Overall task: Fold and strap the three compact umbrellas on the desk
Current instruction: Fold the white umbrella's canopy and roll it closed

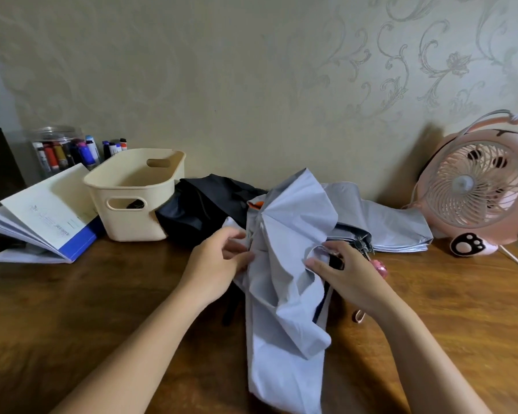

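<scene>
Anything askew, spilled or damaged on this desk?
Nothing spilled or damaged. The open book at left sits askew, pages fanned up beside the cream basket; the pale umbrella is merely rumpled mid-fold.

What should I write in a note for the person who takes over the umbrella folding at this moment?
Left hand: pinches the canopy of the pale blue umbrella.
Right hand: grips its fabric on the other side.
The pale blue umbrella lies loose mid-desk. The black umbrella is behind it, beside the beige basket. The grey umbrella is at the back right, near the pink fan.
Done: none looks strapped.
Left: fold and strap all three.
</scene>
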